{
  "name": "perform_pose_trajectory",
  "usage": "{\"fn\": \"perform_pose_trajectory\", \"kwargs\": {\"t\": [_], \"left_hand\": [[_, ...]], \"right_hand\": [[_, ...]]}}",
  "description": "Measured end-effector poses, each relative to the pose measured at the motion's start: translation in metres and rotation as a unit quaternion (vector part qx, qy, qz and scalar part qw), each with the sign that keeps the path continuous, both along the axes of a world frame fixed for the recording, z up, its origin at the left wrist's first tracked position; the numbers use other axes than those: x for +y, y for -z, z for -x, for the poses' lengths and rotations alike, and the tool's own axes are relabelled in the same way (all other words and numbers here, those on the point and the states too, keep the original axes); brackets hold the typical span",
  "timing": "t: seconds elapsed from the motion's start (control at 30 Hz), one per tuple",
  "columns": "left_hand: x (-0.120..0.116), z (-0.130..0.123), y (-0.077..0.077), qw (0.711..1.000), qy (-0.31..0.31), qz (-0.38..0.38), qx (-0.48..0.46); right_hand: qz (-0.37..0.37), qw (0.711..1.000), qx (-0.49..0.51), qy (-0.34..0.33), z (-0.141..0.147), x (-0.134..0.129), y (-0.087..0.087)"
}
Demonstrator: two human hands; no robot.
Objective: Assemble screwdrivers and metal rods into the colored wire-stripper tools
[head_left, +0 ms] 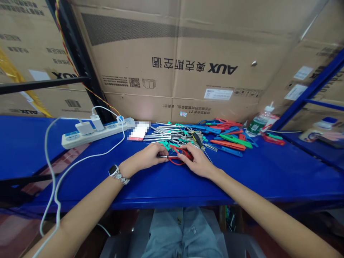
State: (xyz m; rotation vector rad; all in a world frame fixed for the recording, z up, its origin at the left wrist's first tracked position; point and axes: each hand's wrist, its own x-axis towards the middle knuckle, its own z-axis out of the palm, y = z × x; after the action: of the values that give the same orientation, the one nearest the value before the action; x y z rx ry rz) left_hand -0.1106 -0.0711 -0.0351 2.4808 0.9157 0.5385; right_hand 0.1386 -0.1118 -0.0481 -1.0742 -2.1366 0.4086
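Red-handled scissors (pixel 176 162) are between my two hands, low over the blue table. My left hand (pixel 153 156) has its fingers closed around the metal blade end, which points left. My right hand (pixel 195 159) grips the red handles, with part of them hidden under the fingers. Just beyond my hands lies a pile of thin metal rods (pixel 163 136) with green parts. A black and yellow screwdriver (pixel 198 139) rests by the pile, near my right hand.
Blue, red and green plastic-handled tools (pixel 228 139) lie to the right, before a clear bottle (pixel 258 123). A white power strip (pixel 94 134) with cables is at the left. Large cardboard boxes (pixel 172 36) stand behind the blue table (pixel 258 179).
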Motion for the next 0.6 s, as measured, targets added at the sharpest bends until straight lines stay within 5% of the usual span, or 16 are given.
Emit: {"fn": "perform_pose_trajectory", "kwargs": {"t": [0.33,0.6], "left_hand": [[-0.013,-0.014,-0.005,0.992,-0.004,-0.116,0.044],[-0.013,-0.024,0.0,0.983,0.019,-0.174,0.062]], "right_hand": [[0.005,0.997,0.076,0.015,-0.008,0.016,-0.022],[-0.045,0.993,-0.1,0.034,0.006,0.067,-0.055]]}}
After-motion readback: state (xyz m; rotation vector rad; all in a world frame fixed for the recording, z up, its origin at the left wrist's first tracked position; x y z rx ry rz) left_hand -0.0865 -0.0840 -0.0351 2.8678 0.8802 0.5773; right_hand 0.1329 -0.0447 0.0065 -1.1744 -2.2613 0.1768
